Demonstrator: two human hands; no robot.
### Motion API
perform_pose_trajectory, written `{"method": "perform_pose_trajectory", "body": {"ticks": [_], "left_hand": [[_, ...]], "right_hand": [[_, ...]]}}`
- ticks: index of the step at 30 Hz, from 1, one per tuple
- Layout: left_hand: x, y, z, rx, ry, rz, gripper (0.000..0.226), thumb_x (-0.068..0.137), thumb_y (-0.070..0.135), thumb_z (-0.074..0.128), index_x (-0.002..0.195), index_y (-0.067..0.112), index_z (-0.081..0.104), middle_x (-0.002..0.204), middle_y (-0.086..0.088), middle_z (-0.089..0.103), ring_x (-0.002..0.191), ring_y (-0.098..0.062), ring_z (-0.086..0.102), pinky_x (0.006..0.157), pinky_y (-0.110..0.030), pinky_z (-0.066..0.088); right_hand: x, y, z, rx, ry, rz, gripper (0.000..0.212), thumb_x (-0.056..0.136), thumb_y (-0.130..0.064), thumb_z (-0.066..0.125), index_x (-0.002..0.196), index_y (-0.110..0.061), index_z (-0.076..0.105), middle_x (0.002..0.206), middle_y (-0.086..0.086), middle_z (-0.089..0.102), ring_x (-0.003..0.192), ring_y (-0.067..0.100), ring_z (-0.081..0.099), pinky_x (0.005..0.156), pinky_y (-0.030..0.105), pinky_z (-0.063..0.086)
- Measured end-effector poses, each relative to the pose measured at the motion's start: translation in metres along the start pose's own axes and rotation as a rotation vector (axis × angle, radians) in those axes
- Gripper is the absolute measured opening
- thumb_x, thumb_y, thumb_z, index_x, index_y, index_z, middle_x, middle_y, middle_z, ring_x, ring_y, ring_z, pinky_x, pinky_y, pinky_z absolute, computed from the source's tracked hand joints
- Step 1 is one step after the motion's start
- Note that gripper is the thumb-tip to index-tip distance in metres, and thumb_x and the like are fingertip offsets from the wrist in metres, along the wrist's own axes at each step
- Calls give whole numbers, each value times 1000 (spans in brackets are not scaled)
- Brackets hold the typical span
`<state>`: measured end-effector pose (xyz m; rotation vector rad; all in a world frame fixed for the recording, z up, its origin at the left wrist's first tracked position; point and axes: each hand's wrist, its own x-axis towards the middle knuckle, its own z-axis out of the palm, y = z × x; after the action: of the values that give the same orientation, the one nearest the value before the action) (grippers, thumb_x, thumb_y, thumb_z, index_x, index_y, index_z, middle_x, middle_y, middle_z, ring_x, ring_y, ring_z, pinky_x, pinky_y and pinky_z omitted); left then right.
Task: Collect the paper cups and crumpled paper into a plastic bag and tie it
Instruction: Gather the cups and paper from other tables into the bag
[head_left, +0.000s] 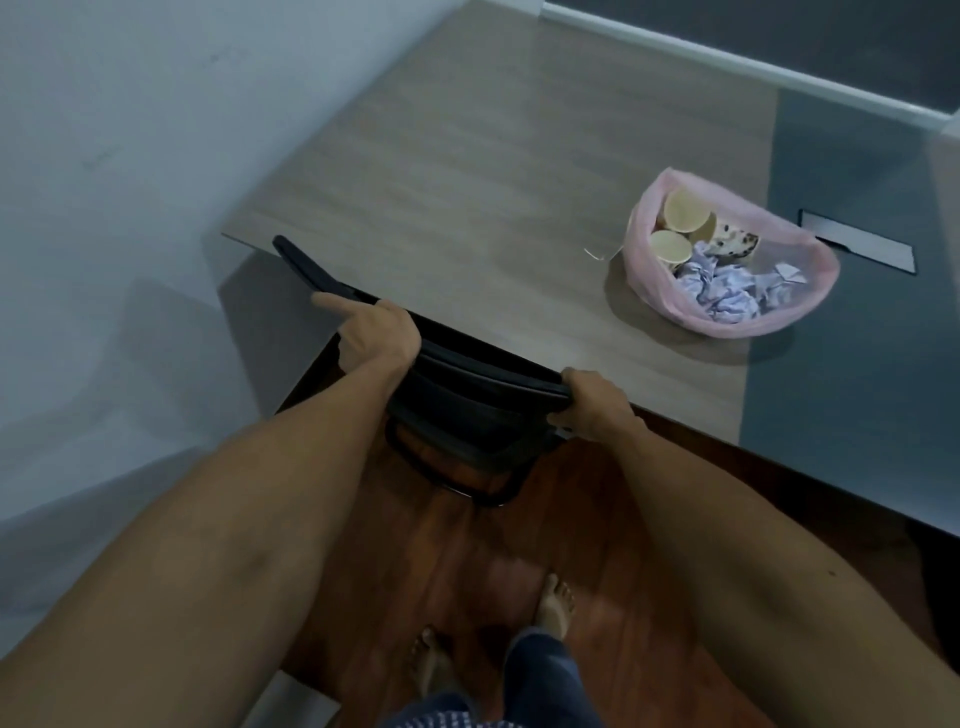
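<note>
The pink plastic bag (730, 249), mouth open and untied, is seen on the desk (467, 171) ahead and to the right of both hands, with paper cups (680, 215) and crumpled paper (722, 291) inside. It lies nearer the right hand (597, 405). Both this and the left hand (376, 332) are curled over the black chair back (457, 374), arms extended.

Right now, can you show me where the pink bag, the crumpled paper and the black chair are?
pink bag (815, 291): head view, on its thin pink side wall.
crumpled paper (722, 293): head view, on the pale wad inside the bag.
black chair (467, 410): head view, on the backrest between the hands.
</note>
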<state>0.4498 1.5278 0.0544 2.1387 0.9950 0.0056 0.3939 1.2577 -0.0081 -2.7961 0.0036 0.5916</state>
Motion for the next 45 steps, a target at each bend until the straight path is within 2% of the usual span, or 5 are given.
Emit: {"method": "perform_pose_trajectory", "body": {"ticks": [5, 15, 21, 27, 45], "left_hand": [[-21, 11, 6, 46, 15, 3, 76, 105, 34, 27, 156, 4, -22, 129, -17, 64, 102, -38, 65, 82, -43, 44], [-38, 19, 27, -40, -9, 15, 79, 106, 31, 28, 152, 1, -27, 129, -20, 62, 94, -35, 67, 81, -43, 54], [-38, 21, 5, 311, 16, 129, 84, 97, 32, 48, 157, 1, -1, 161, -17, 7, 134, -37, 35, 104, -43, 38], [-57, 50, -5, 519, -14, 515, 59, 89, 35, 59, 139, 9, 44, 146, -16, 39, 132, -35, 39, 109, -45, 33], [-144, 204, 176, 285, -496, 897, 46, 90, 23, 59, 134, 8, 55, 135, -22, 46, 126, -37, 49, 107, -41, 43]], "right_hand": [[4, 14, -9, -16, 23, 23, 33, 82, -27, 77, 95, -17, 49, 103, 10, 58, 93, 34, 59, 69, 37, 43], [4, 34, -3, 188, 133, 252, 36, 77, -22, 82, 100, -13, 56, 102, 11, 61, 92, 34, 62, 73, 39, 49], [3, 33, -24, 71, 50, 260, 26, 81, -12, 74, 95, -9, 52, 110, 19, 62, 99, 38, 63, 76, 37, 51], [-5, 46, -74, 54, 180, 288, 12, 89, -14, 63, 99, -10, 57, 104, 13, 62, 93, 30, 61, 74, 36, 50], [23, 220, -200, 133, 516, 305, 52, 95, -18, 57, 142, -8, 38, 140, 19, 45, 123, 38, 50, 94, 46, 47]]}}
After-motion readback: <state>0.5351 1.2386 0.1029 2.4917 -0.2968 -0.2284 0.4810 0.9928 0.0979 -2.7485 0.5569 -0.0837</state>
